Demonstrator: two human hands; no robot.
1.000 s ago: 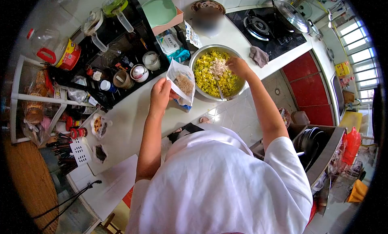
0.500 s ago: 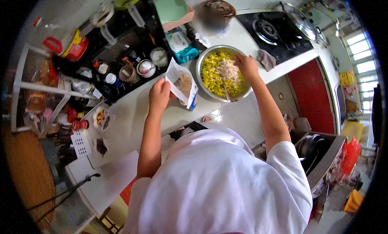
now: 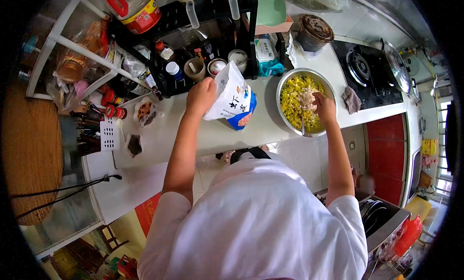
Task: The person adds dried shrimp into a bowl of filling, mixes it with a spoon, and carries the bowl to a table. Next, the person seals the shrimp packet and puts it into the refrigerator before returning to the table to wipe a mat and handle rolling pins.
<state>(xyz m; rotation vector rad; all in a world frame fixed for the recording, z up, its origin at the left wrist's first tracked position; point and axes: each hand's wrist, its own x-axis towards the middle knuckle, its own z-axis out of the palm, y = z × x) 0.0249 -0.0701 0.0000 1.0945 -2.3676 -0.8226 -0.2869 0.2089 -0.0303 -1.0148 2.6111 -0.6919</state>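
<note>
My left hand [image 3: 202,96] is closed on the upper edge of a white and blue packet of dried shrimp [image 3: 237,97], which stands tilted over the counter with its printed front showing. To the right sits a steel bowl [image 3: 281,107] filled with chopped yellow-green food [image 3: 293,97]. Pale dried shrimp flakes [image 3: 306,95] lie in a heap on the food, and a spoon [image 3: 303,127] leans at the near rim. My right hand [image 3: 326,107] is over the bowl's right side, fingertips drawn together at the flakes; whatever they pinch is too small to make out.
Behind the packet, a black rack [image 3: 169,36] holds jars and bottles. A gas stove [image 3: 360,70], a grey cloth [image 3: 352,100] and a dark pot [image 3: 314,33] are around the bowl. A white perforated basket [image 3: 109,134] stands at the left.
The view has shifted, so the counter sits further right. The packet has turned from showing its open mouth to its printed front. My right hand has come lower towards the flakes.
</note>
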